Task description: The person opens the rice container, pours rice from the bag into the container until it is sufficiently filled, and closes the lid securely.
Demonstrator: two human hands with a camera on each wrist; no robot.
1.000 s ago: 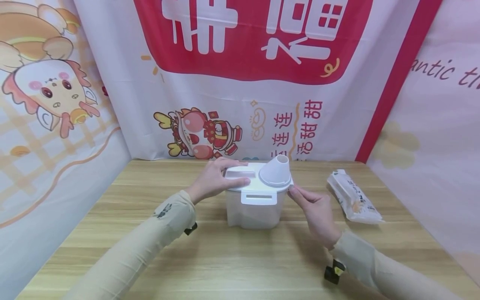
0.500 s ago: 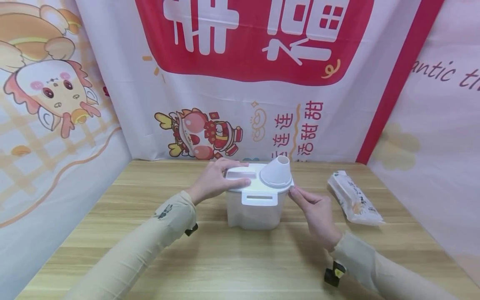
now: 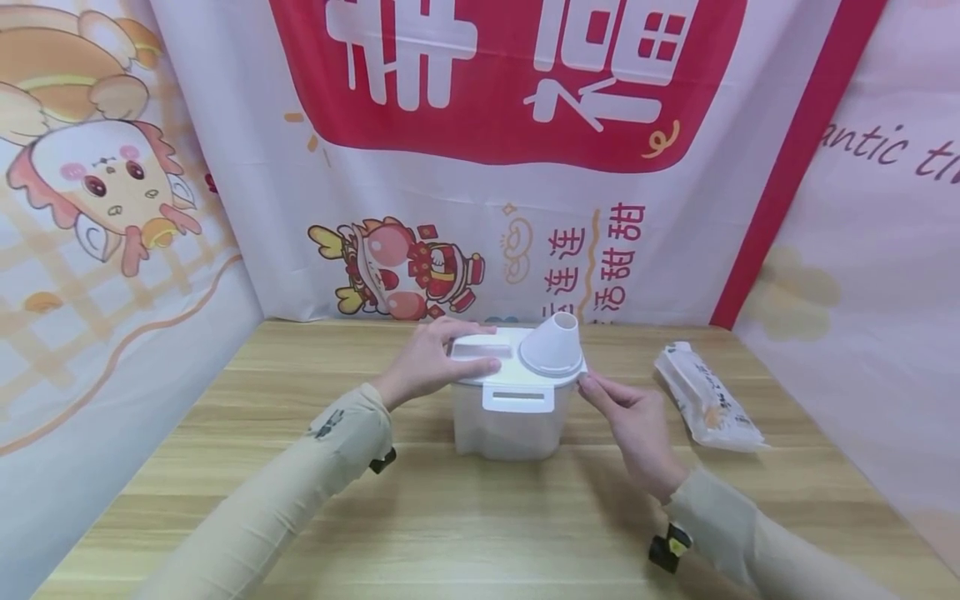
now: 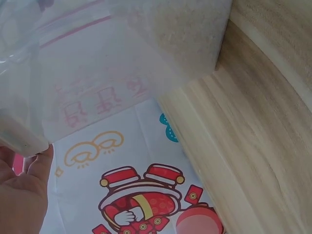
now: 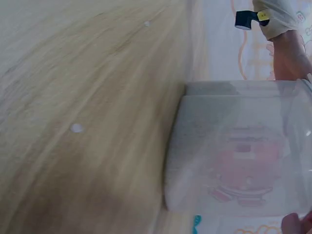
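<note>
A translucent plastic storage container (image 3: pixel 506 429) stands upright on the wooden table, topped by a white lid (image 3: pixel 491 367). From the lid's right half rises a white cone-shaped spout (image 3: pixel 553 346), its narrow end open. My left hand (image 3: pixel 426 357) grips the lid's left end, thumb on top and fingers toward the back. At the right end, my right hand (image 3: pixel 633 425) pinches the lid's edge between thumb and finger, just below the spout. Through the container wall (image 4: pixel 190 39) in the left wrist view, pale speckled contents show. The right wrist view catches only fingertips (image 5: pixel 291 225) beside the clear wall.
A sealed white plastic packet (image 3: pixel 708 400) with dark print lies right of my right hand. Two small white specks, one a white speck (image 5: pixel 76 128), lie on the tabletop (image 5: pixel 112 161). A printed cloth backdrop (image 3: pixel 420 183) hangs directly behind the table.
</note>
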